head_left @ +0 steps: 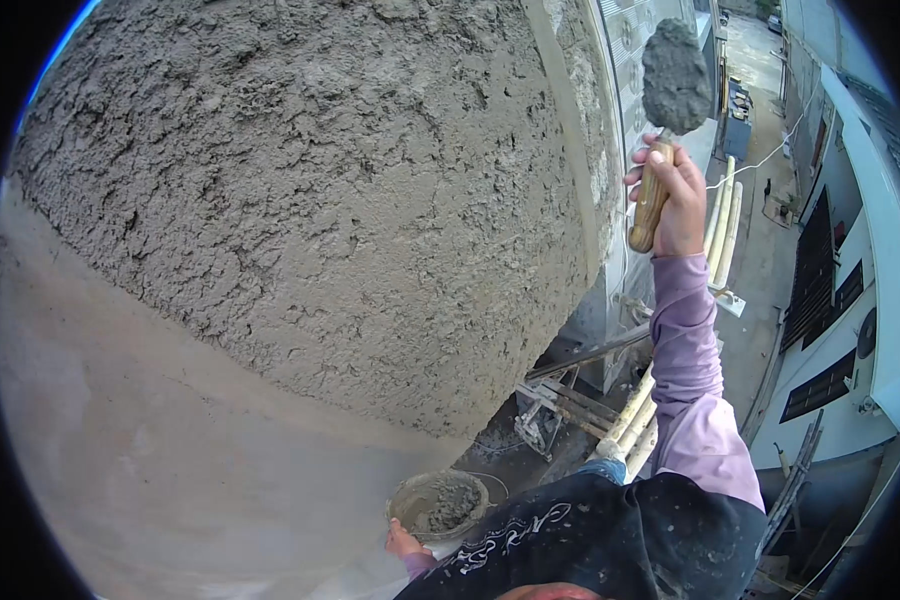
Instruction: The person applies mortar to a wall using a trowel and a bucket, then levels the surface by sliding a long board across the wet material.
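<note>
Right hand (680, 200): trowel (649, 212), mortar (676, 80) hiding blade | left hand (405, 543): bucket (407, 507), grip unclear

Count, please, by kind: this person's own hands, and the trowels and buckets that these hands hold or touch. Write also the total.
Right hand and left hand: 2
Trowel, with mortar on it: 1
Bucket: 1
Total: 4

Smooth wooden trowel handle (651, 200), lumpy matt mortar (676, 78), rough pitted wall plaster (360, 200), creased cloth sleeve (687, 345).
</note>
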The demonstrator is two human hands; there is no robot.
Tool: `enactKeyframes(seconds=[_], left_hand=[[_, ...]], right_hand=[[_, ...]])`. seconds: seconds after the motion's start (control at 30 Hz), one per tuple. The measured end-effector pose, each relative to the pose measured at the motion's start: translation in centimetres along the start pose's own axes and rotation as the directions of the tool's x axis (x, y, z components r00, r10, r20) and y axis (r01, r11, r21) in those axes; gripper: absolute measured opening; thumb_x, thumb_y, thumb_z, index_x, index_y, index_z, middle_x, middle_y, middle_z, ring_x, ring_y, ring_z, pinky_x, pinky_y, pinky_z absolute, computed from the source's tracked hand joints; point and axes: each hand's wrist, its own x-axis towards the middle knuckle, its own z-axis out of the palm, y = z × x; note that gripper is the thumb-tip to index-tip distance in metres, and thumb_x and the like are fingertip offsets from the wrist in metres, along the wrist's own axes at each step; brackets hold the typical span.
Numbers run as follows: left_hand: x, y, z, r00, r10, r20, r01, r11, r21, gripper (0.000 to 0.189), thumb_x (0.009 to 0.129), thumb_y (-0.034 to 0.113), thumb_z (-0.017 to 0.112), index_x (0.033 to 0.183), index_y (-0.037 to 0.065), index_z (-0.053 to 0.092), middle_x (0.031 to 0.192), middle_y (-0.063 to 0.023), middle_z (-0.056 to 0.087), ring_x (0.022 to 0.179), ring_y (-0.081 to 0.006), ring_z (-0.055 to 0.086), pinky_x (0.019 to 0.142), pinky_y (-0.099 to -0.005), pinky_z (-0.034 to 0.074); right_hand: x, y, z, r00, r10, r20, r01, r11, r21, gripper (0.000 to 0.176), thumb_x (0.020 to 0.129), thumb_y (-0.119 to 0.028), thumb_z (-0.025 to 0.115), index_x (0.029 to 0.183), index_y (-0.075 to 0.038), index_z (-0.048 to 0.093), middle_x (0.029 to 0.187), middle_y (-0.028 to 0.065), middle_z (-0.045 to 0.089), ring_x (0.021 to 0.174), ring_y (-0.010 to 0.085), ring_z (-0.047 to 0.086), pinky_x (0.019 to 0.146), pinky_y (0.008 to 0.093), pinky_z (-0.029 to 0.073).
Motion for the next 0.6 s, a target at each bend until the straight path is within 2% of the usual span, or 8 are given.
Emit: enactKeyframes(seconds=[0.13, 0.33, 0.4, 0.43, 0.47, 0.5, 0.53, 0.6], left_hand=[[-0.1, 0.3, -3.4, 0.976, 0.19, -0.102, -0.185, 0.981, 0.057, 0.034, 0.089, 0.026, 0.06, 0.088, -0.007, 0.068, 0.081, -0.0119, 0.066, 0.072, -0.021, 0.058, 0.067, -0.0384, 0.048], [0.4, 1.5, -5.7, 0.938, 0.277, -0.206, -0.278, 0.96, 0.027, 0.036, 0.091, 0.025, 0.058, 0.093, -0.01, 0.069, 0.086, -0.0156, 0.07, 0.074, -0.0232, 0.062, 0.069, -0.0384, 0.049], [-1.3, 3.0, -5.2, 0.957, 0.229, -0.179, -0.248, 0.964, -0.097, 0.036, 0.091, 0.025, 0.058, 0.094, -0.01, 0.069, 0.087, -0.0158, 0.07, 0.073, -0.0235, 0.063, 0.069, -0.0379, 0.05], [-1.0, 1.9, -5.5, 0.957, 0.22, -0.19, -0.231, 0.972, -0.034, 0.036, 0.091, 0.025, 0.058, 0.093, -0.009, 0.069, 0.088, -0.0156, 0.071, 0.073, -0.0231, 0.063, 0.068, -0.0374, 0.051], [-0.5, 0.2, -6.6, 0.957, 0.209, -0.201, -0.204, 0.978, 0.049, 0.035, 0.091, 0.024, 0.058, 0.093, -0.009, 0.069, 0.089, -0.0155, 0.071, 0.072, -0.0227, 0.064, 0.067, -0.0368, 0.051], [0.4, -0.3, -6.9, 0.955, 0.209, -0.212, -0.191, 0.976, 0.106, 0.034, 0.092, 0.024, 0.058, 0.092, -0.008, 0.069, 0.09, -0.0154, 0.071, 0.071, -0.0223, 0.064, 0.066, -0.0363, 0.052], [1.1, 1.0, -4.9, 0.967, 0.187, -0.174, -0.203, 0.976, -0.08, 0.033, 0.092, 0.024, 0.058, 0.091, -0.008, 0.069, 0.089, -0.0153, 0.071, 0.072, -0.0222, 0.064, 0.067, -0.0364, 0.052], [-2.7, 0.7, -4.8, 0.989, 0.104, -0.106, -0.137, 0.914, -0.382, 0.032, 0.092, 0.024, 0.059, 0.089, -0.007, 0.069, 0.087, -0.0151, 0.07, 0.072, -0.022, 0.063, 0.067, -0.0366, 0.051]], right_hand=[[7.4, -3.7, 0.3, 0.746, -0.632, -0.208, 0.571, 0.769, -0.289, 0.041, 0.088, -0.008, 0.068, 0.118, 0.006, 0.045, 0.092, 0.0122, 0.065, 0.076, 0.0163, 0.065, 0.065, 0.0272, 0.051], [13.1, 4.3, 6.2, 0.14, -0.823, -0.55, 0.629, 0.503, -0.592, 0.043, 0.085, 0.0, 0.068, 0.114, 0.004, 0.037, 0.098, 0.0162, 0.056, 0.081, 0.0212, 0.061, 0.072, 0.0333, 0.052], [13.7, 14.3, 9.8, 0.371, -0.804, -0.465, 0.535, 0.594, -0.601, 0.04, 0.089, -0.007, 0.062, 0.117, 0.002, 0.036, 0.097, 0.0182, 0.052, 0.08, 0.0309, 0.06, 0.072, 0.0409, 0.051], [10.6, 20.1, 10.4, 0.803, -0.572, -0.169, 0.283, 0.615, -0.736, 0.039, 0.091, -0.012, 0.06, 0.12, 0.004, 0.039, 0.1, 0.0224, 0.056, 0.082, 0.0339, 0.061, 0.073, 0.0476, 0.049], [4.1, 24.5, 9.3, 0.894, -0.327, 0.305, 0.436, 0.484, -0.759, 0.034, 0.092, -0.014, 0.059, 0.116, 0.004, 0.045, 0.101, 0.0251, 0.061, 0.087, 0.0342, 0.063, 0.071, 0.0505, 0.048], [-6.1, 26.3, 6.0, 0.709, 0.084, 0.701, 0.63, 0.372, -0.682, 0.024, 0.092, -0.017, 0.055, 0.112, -0.004, 0.051, 0.094, 0.0166, 0.061, 0.084, 0.0362, 0.064, 0.078, 0.0469, 0.047], [-15.8, 26.0, 3.1, 0.578, 0.246, 0.778, 0.553, 0.583, -0.595, 0.025, 0.093, -0.019, 0.055, 0.113, -0.004, 0.05, 0.094, 0.0184, 0.061, 0.085, 0.0376, 0.064, 0.077, 0.0471, 0.047], [-32.5, 20.5, -3.0, 0.368, 0.633, 0.681, -0.14, 0.762, -0.633, 0.026, 0.095, -0.021, 0.054, 0.114, -0.005, 0.049, 0.093, 0.0222, 0.062, 0.086, 0.0402, 0.064, 0.074, 0.0473, 0.048]])
